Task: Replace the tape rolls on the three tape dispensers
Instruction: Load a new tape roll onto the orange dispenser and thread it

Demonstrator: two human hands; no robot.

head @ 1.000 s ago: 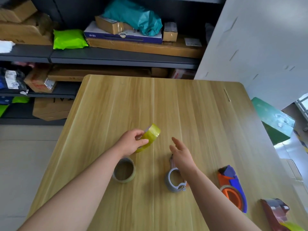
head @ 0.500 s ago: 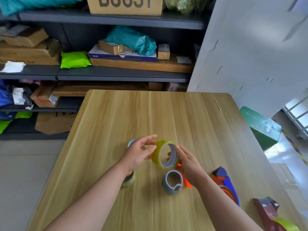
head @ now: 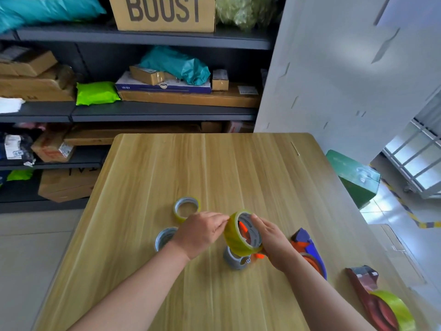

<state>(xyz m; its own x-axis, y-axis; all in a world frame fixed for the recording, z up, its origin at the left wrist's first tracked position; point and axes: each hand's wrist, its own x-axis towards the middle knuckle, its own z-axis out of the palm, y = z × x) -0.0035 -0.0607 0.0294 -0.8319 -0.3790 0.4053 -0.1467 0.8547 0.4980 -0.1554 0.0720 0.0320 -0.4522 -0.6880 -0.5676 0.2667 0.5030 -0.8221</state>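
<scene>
A yellow tape roll point(head: 235, 238) is held upright above the wooden table point(head: 238, 168) by both hands. My left hand point(head: 200, 231) pinches its top left edge. My right hand point(head: 272, 240) grips its right side, with an orange-and-grey dispenser part showing through the roll's hole. Below it a grey dispenser ring point(head: 235, 260) stands on the table. A blue-and-orange dispenser point(head: 309, 249) lies to the right. A dark red dispenser point(head: 372, 297) carrying a yellow roll point(head: 395, 309) lies at the right edge. Two more rolls lie flat: one point(head: 186, 207) farther back, another point(head: 164, 237) partly behind my left wrist.
Dark shelves point(head: 143, 111) packed with cardboard boxes and bags stand beyond the table's far edge. A white wall panel point(head: 346, 80) rises at the back right. A green box point(head: 353, 177) sits on the floor right of the table.
The yellow roll has passed from my left hand alone to both hands and moved right over the grey ring. The view has tilted up, showing more shelf.
</scene>
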